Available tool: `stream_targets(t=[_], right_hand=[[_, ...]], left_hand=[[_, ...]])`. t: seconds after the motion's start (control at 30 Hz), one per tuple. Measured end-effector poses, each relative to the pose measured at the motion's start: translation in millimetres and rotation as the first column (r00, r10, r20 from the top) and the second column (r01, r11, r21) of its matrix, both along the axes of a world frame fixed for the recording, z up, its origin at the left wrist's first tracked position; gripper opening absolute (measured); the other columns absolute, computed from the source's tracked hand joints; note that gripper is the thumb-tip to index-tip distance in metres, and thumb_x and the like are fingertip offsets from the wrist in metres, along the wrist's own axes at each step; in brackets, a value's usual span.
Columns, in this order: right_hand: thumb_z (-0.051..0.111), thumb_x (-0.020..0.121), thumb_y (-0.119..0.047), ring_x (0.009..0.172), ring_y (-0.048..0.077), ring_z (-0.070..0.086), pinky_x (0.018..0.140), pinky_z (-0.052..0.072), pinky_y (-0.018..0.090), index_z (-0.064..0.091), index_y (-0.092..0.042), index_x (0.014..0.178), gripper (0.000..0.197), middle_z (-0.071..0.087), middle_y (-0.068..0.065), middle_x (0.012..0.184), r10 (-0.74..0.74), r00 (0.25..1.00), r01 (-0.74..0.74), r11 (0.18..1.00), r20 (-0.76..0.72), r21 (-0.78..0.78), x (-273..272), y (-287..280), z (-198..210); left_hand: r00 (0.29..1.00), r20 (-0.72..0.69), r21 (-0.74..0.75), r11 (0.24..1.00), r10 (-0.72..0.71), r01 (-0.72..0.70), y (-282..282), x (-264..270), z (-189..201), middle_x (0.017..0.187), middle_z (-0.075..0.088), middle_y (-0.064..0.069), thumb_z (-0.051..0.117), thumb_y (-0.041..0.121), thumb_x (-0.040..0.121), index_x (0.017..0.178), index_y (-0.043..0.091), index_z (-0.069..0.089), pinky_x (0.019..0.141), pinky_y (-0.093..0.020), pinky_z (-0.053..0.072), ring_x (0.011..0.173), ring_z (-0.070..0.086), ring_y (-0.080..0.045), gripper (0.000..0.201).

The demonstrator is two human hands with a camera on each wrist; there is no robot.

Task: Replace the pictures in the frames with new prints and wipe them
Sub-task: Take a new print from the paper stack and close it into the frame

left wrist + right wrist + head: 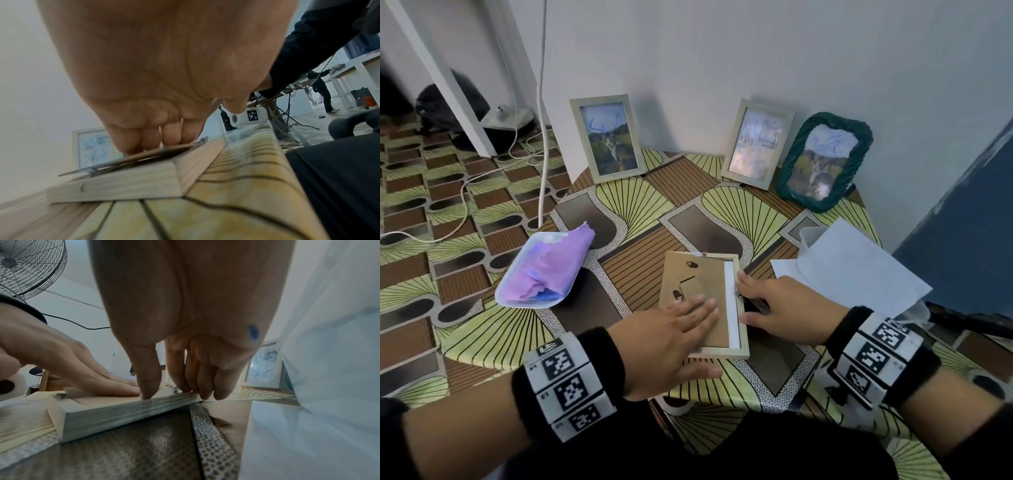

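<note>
The left hand (671,337) lies flat, its straight fingers (702,306) held close together and pressed on the brown backing board (698,291) of a pale wooden frame (744,329) that lies face down near the front edge of the table (619,209); in the left wrist view the fingertips (131,146) push the board (144,154) down while its near edge stands a little proud of the frame's rail (123,183). The right hand (787,308) rests at the frame's right side, thumb and fingers bent downward, with the thumb tip on the top of the rail (131,408) and the other fingertips (205,391) bunched together at its outer edge (whether they pinch a small metal tab there cannot be told). A strip of white shows between the board and the right rail. To the right of that hand lie white sheets of paper (859,270), and to the left of the frame a white tray (510,291) holds a crumpled purple cloth (551,267). At the back, against the wall, stand three more frames, their glass scribbled with blue: a pale one on the left (606,137), a second pale one (756,144) and, just beside it, a green woven one (825,161). Both wrists wear black bands with square-coded markers
</note>
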State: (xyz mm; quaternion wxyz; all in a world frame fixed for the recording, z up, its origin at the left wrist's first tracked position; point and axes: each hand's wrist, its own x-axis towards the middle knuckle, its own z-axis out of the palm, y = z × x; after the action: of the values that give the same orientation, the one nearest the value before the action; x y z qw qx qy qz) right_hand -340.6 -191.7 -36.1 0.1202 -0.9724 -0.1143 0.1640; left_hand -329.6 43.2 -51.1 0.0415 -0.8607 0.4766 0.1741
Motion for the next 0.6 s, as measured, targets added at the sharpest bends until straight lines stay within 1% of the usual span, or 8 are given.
stream_targets(t=[0.1, 0.27, 0.37, 0.43, 0.5, 0.53, 0.57, 0.6], right_hand=[[0.057, 0.096, -0.038, 0.138, 0.019, 0.041, 0.112, 0.03, 0.028, 0.035, -0.02, 0.151, 0.061, 0.021, -0.005, 0.162, 0.002, 1.0, -0.002, 1.0, -0.001, -0.005, 0.6, 0.3, 0.9], [0.058, 0.096, -0.038, 0.135, 0.02, 0.044, 0.109, 0.031, 0.028, 0.034, -0.021, 0.151, 0.063, 0.021, -0.006, 0.161, 0.003, 1.0, -0.003, 1.0, 0.001, -0.021, 2.5, -0.1, 1.2], [0.058, 0.096, -0.038, 0.134, 0.021, 0.046, 0.11, 0.033, 0.031, 0.034, -0.021, 0.151, 0.063, 0.022, -0.006, 0.161, 0.0, 1.0, 0.001, 0.999, 0.003, -0.042, 2.8, 1.4, 0.0], [0.057, 0.096, -0.037, 0.131, 0.023, 0.048, 0.11, 0.036, 0.034, 0.034, -0.02, 0.151, 0.062, 0.023, -0.005, 0.161, 0.001, 1.0, -0.001, 0.999, 0.008, -0.054, 2.5, 2.3, -0.6], [0.056, 0.096, -0.037, 0.131, 0.024, 0.049, 0.109, 0.038, 0.037, 0.034, -0.019, 0.151, 0.062, 0.021, -0.004, 0.162, -0.003, 1.0, 0.003, 0.998, 0.011, -0.056, 1.5, 2.8, -1.7], [0.056, 0.097, -0.036, 0.131, 0.024, 0.049, 0.11, 0.038, 0.037, 0.033, -0.019, 0.152, 0.063, 0.02, -0.004, 0.162, -0.008, 1.0, 0.009, 0.999, 0.013, -0.049, 0.6, 2.7, -2.6], [0.056, 0.096, -0.036, 0.132, 0.023, 0.048, 0.11, 0.038, 0.036, 0.032, -0.02, 0.153, 0.063, 0.02, -0.005, 0.162, -0.015, 1.0, 0.015, 0.999, 0.014, -0.034, -0.3, 2.3, -3.4], [0.057, 0.096, -0.036, 0.132, 0.022, 0.048, 0.11, 0.038, 0.036, 0.032, -0.021, 0.153, 0.064, 0.02, -0.006, 0.162, -0.022, 1.0, 0.022, 1.0, 0.017, -0.014, -1.7, 1.9, -4.0]], left_hand=[[1.0, -0.013, 0.011, 1.0, 0.007, -0.007, -12.6, -2.2, -2.2, 0.162, -0.016, 0.001, 0.0, 0.082, 0.078, 0.154, 0.017, -0.013, 0.124, -0.035, 0.005, 0.148, -0.018, -0.009, 0.101], [0.994, -0.103, -0.01, 0.999, 0.031, -0.032, -18.4, -2.8, -4.9, 0.161, -0.017, 0.002, 0.009, 0.084, 0.079, 0.154, 0.017, -0.012, 0.121, -0.029, -0.001, 0.147, -0.02, -0.007, 0.103], [0.983, -0.182, -0.044, 0.998, 0.031, -0.039, -11.7, 1.8, -4.2, 0.162, -0.016, 0.006, 0.017, 0.08, 0.083, 0.156, 0.02, -0.01, 0.124, -0.031, 0.004, 0.146, -0.021, -0.003, 0.098], [0.974, -0.224, -0.083, 0.995, 0.032, -0.052, -7.5, 6.6, -2.6, 0.163, -0.011, 0.009, 0.022, 0.075, 0.087, 0.157, 0.023, -0.004, 0.124, -0.031, 0.007, 0.146, -0.018, 0.002, 0.091], [0.971, -0.234, -0.151, 0.985, 0.046, -0.083, -3.9, 11.4, -0.8, 0.164, 0.001, 0.012, 0.03, 0.069, 0.091, 0.157, 0.025, 0.007, 0.123, -0.029, 0.011, 0.147, -0.007, 0.005, 0.082], [0.974, -0.222, -0.199, 0.975, 0.053, -0.099, -2.1, 13.5, -0.2, 0.163, 0.01, 0.012, 0.035, 0.065, 0.093, 0.157, 0.027, 0.014, 0.122, -0.029, 0.016, 0.148, 0.003, 0.004, 0.077], [0.979, -0.193, -0.26, 0.959, 0.063, -0.113, 0.0, 15.2, 0.4, 0.161, 0.023, 0.012, 0.04, 0.062, 0.095, 0.155, 0.028, 0.023, 0.119, -0.028, 0.024, 0.147, 0.017, 0.001, 0.071], [0.986, -0.149, -0.336, 0.934, 0.079, -0.126, 3.0, 16.8, 0.5, 0.155, 0.038, 0.012, 0.045, 0.057, 0.096, 0.152, 0.028, 0.034, 0.114, -0.028, 0.033, 0.141, 0.033, -0.002, 0.064]])
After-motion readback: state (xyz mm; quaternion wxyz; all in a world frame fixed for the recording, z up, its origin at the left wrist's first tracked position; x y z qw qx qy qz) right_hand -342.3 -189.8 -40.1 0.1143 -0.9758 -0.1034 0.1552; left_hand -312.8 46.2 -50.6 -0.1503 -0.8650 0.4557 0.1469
